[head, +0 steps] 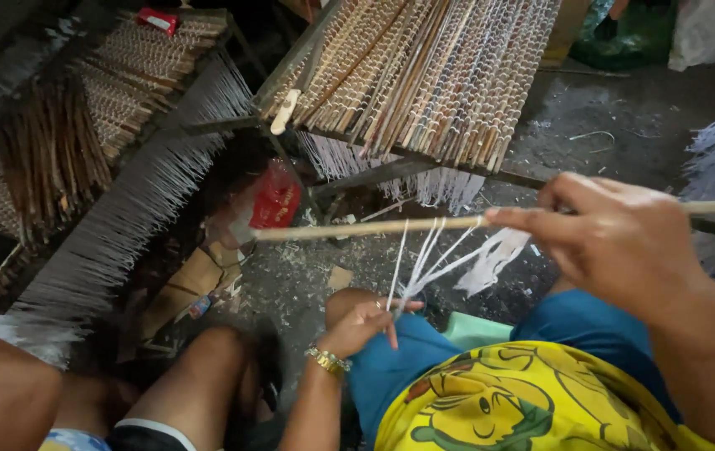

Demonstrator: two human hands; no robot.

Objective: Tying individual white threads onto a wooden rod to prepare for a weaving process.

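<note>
My right hand (616, 238) grips a long thin wooden stick (357, 228) and holds it level across the middle of the view. Several white strands (424, 263) are tied on the stick just left of my fingers and slant down to my left hand (361, 321). That hand, with a gold bracelet on its wrist, pinches the lower ends of the strands above my knee. A frayed white piece (491, 259) hangs beside the strands.
A panel of sticks bound with white strands (424, 75) leans ahead, and another (149, 58) lies at the left beside a brown stick bundle (53, 159). A red bag (275, 199) lies on the littered floor. Another person's bare legs (199, 384) are at lower left.
</note>
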